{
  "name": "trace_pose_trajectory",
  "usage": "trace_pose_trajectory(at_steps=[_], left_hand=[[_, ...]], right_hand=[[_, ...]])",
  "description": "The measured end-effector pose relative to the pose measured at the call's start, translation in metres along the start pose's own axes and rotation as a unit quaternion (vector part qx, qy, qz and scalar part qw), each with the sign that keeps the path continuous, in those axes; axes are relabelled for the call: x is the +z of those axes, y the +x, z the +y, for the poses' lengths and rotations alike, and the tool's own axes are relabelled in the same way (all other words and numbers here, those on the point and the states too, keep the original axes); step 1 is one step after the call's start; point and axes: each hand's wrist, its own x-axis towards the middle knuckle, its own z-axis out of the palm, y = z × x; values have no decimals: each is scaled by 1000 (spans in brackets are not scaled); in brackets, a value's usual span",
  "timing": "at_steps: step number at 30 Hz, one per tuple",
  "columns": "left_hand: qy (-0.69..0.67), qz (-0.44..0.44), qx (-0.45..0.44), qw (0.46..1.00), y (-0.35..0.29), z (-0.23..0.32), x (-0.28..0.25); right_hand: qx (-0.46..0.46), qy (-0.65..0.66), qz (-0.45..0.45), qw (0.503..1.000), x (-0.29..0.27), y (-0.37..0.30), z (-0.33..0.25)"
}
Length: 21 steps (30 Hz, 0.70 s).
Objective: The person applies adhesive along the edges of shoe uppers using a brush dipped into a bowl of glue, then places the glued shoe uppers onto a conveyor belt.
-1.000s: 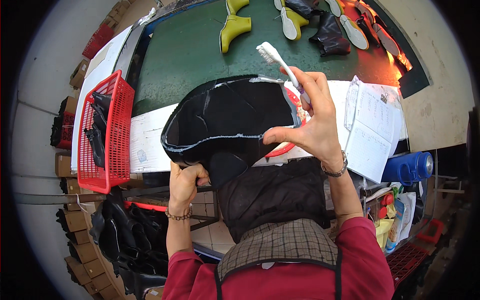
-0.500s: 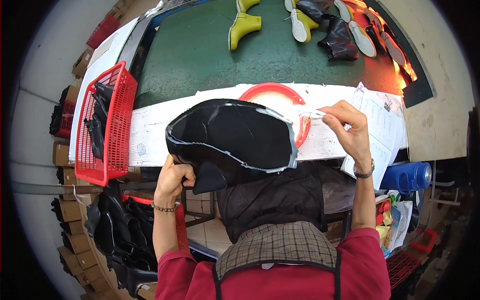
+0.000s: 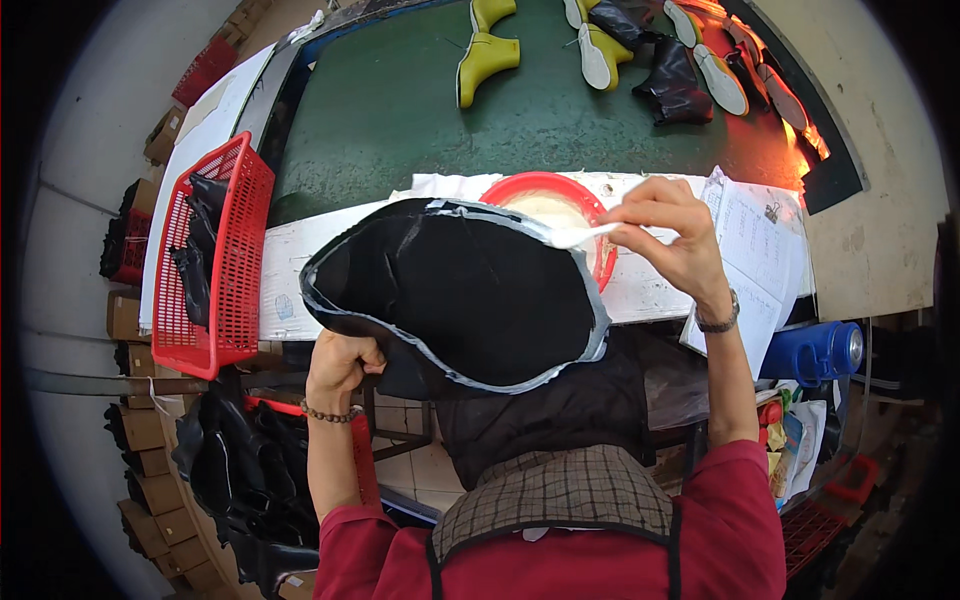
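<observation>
Brown cardboard boxes (image 3: 140, 440) were stacked along the left wall, and a blue cylindrical container (image 3: 815, 352) lay at the right below the white desk (image 3: 285, 265). The left hand (image 3: 340, 365) was clenched on the lower edge of the black cut piece (image 3: 455, 290), grey-rimmed, held over the desk's near edge. The right hand (image 3: 665, 235) pinched a white brush (image 3: 585, 236) whose tip reached over the red bowl (image 3: 545, 190). A red basket (image 3: 215, 255) stood just left, printed papers (image 3: 755, 255) right; beyond lay open green belt (image 3: 400, 110).
</observation>
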Motion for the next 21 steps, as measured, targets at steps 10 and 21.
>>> trace_pose_trajectory(at_steps=[10,21], left_hand=[[89,-82,-105,987,17,-14,11],[142,-109,-244,953,33,-15,50]], right_hand=[[-43,19,-61,997,6,41,-10],[-219,8,-137,966,36,104,-8]])
